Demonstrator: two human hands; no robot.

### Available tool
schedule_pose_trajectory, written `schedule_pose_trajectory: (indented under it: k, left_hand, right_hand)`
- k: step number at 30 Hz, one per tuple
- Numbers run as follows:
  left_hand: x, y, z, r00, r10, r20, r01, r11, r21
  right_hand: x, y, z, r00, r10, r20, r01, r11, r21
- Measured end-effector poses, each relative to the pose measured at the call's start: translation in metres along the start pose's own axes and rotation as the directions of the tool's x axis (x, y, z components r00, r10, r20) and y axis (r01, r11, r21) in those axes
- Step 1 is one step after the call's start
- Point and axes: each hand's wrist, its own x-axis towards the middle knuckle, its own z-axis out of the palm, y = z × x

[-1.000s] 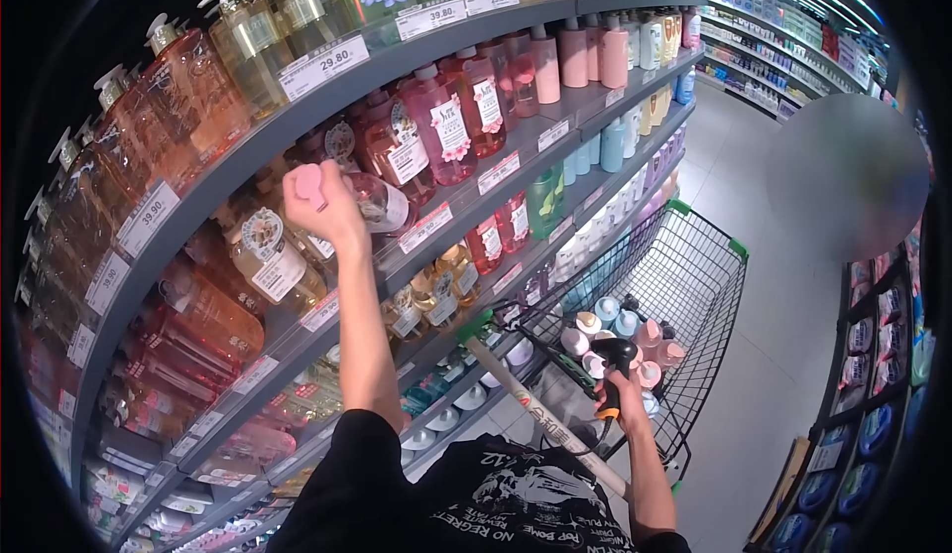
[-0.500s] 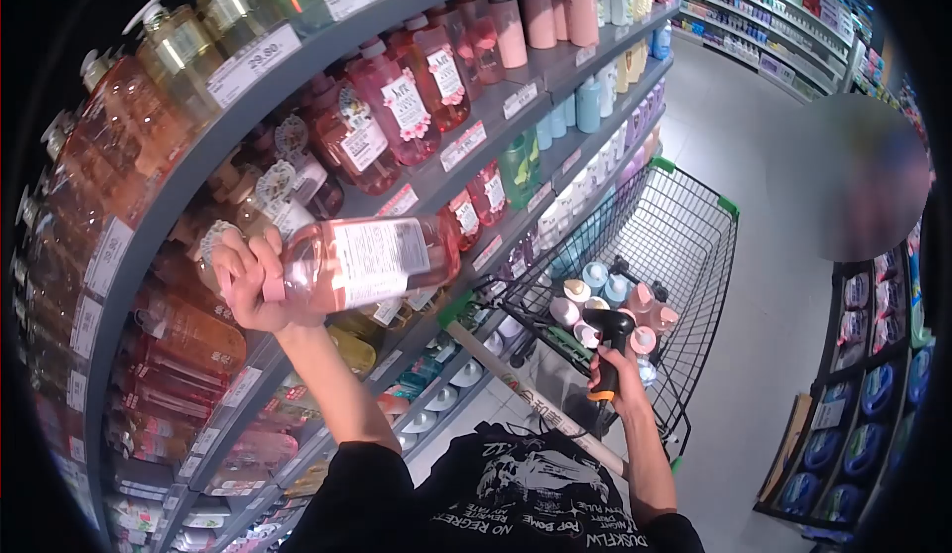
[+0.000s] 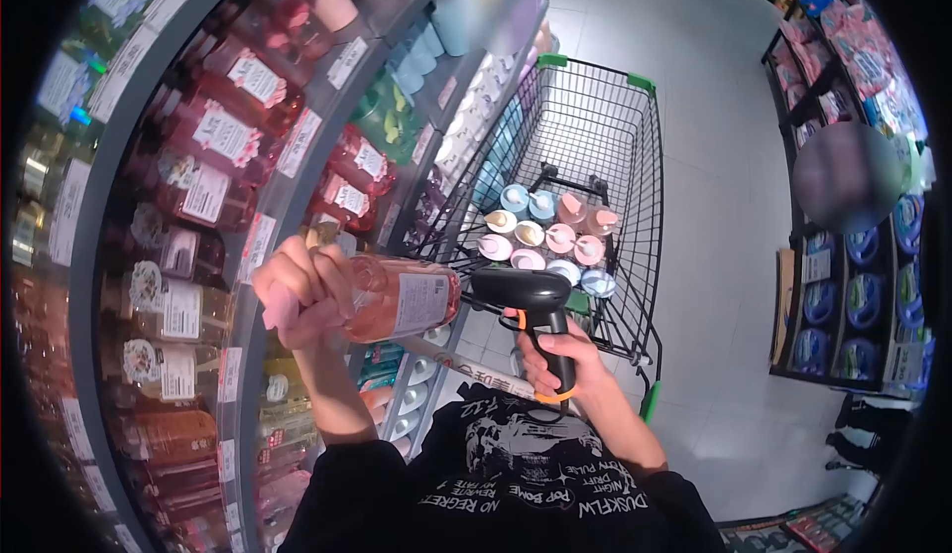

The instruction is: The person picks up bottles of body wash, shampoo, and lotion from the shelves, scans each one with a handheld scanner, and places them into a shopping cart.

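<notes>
My left hand (image 3: 305, 295) is wrapped round the neck end of a pink pump bottle (image 3: 382, 297), held on its side with its white back label (image 3: 424, 301) showing. In my right hand (image 3: 565, 360) is a black handheld barcode scanner (image 3: 535, 300) with orange trim. The scanner's head is close to the base of the bottle and points left toward it. Beyond the scanner, several pump bottles (image 3: 561, 241) in blue, pink and white stand in the shopping cart (image 3: 650, 196).
Shelves (image 3: 253, 245) of coloured bottles with price tags rise along my left. The cart's handle (image 3: 476, 372) crosses in front of my body. On the right, across the tiled floor (image 3: 714, 186), a dark rack (image 3: 793, 355) holds blue round packs.
My left hand has brought the bottle down and away from the shelf. My right hand has raised the scanner close to it. The view has turned toward the cart.
</notes>
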Motion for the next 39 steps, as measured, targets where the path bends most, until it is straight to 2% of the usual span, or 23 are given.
schedule_pose_trajectory:
  k: [4,6,8,9,10,12,13,17,19,20,22,23,26,28,29,34,36,37,38,39]
  left_hand:
    - [0.020,-0.052,0.020,0.992,-0.121,0.031,0.121,0.992,-0.019]
    - [0.032,-0.077,0.027,0.980,-0.176,0.090,0.177,0.984,-0.007]
    - [0.045,-0.104,0.044,0.959,-0.277,0.063,0.274,0.960,0.049]
    - [0.050,-0.116,0.058,0.930,-0.368,0.008,0.368,0.930,0.013]
    - [0.055,-0.131,0.063,0.922,-0.384,0.038,0.384,0.923,0.007]
    - [0.064,-0.170,0.072,0.893,-0.446,0.062,0.406,0.857,0.316]
    - [0.068,-0.188,0.078,0.866,-0.484,0.126,0.411,0.833,0.369]
    - [0.058,-0.260,0.128,0.848,-0.497,0.187,0.419,0.842,0.339]
    - [0.047,-0.289,0.149,0.823,-0.468,0.323,0.313,0.847,0.429]
    - [0.040,-0.303,0.161,0.815,-0.471,0.338,0.318,0.851,0.418]
    - [0.022,-0.330,0.180,0.819,-0.415,0.396,0.334,0.907,0.259]
    - [0.007,-0.349,0.184,0.814,-0.414,0.408,0.338,0.908,0.249]
    - [-0.031,-0.394,0.194,0.794,-0.411,0.449,0.314,0.908,0.275]
    - [-0.047,-0.406,0.204,0.765,-0.346,0.543,0.172,0.922,0.346]
    - [-0.057,-0.413,0.204,0.725,-0.392,0.567,0.217,0.910,0.353]
    - [-0.102,-0.442,0.187,0.762,-0.420,0.493,0.219,0.884,0.414]
    - [-0.116,-0.446,0.171,0.707,-0.394,0.588,0.097,0.877,0.471]
    - [-0.124,-0.451,0.162,0.623,-0.418,0.661,0.024,0.855,0.518]
    - [-0.132,-0.456,0.155,0.622,-0.419,0.661,0.029,0.856,0.516]
    - [-0.135,-0.458,0.153,0.507,-0.443,0.740,-0.038,0.846,0.532]
  right_hand:
    - [-0.002,-0.002,-0.019,0.998,-0.066,-0.004,0.066,0.997,0.025]
    - [-0.008,-0.002,-0.032,0.991,-0.091,-0.101,0.098,0.993,0.067]
    - [-0.018,-0.004,-0.044,0.973,-0.163,-0.165,0.179,0.980,0.087]
    - [-0.024,-0.007,-0.048,0.961,-0.191,-0.200,0.214,0.971,0.103]
    - [-0.029,-0.008,-0.053,0.947,-0.217,-0.238,0.251,0.960,0.121]
    - [-0.041,-0.008,-0.062,0.916,-0.271,-0.297,0.320,0.938,0.132]
    - [-0.046,-0.008,-0.066,0.898,-0.290,-0.332,0.350,0.926,0.138]
    - [-0.056,-0.008,-0.068,0.840,-0.337,-0.425,0.431,0.891,0.145]
    - [-0.055,-0.010,-0.070,0.834,-0.349,-0.427,0.442,0.886,0.139]
    - [-0.054,-0.011,-0.070,0.832,-0.357,-0.425,0.449,0.883,0.136]
    - [-0.052,-0.015,-0.068,0.813,-0.376,-0.444,0.473,0.872,0.128]
    - [-0.051,-0.015,-0.070,0.807,-0.364,-0.464,0.469,0.873,0.131]
    - [-0.053,-0.012,-0.073,0.788,-0.339,-0.514,0.464,0.876,0.132]
    - [-0.055,-0.012,-0.074,0.782,-0.322,-0.534,0.447,0.887,0.118]
    - [-0.054,-0.010,-0.075,0.783,-0.323,-0.531,0.450,0.884,0.125]
    - [-0.053,-0.013,-0.078,0.809,-0.324,-0.490,0.430,0.895,0.119]
    - [-0.051,-0.012,-0.080,0.810,-0.312,-0.497,0.422,0.898,0.123]
    - [-0.050,-0.013,-0.080,0.815,-0.313,-0.488,0.420,0.899,0.125]
    - [-0.050,-0.014,-0.081,0.821,-0.312,-0.478,0.416,0.901,0.125]
    - [-0.049,-0.012,-0.083,0.826,-0.317,-0.467,0.422,0.896,0.139]
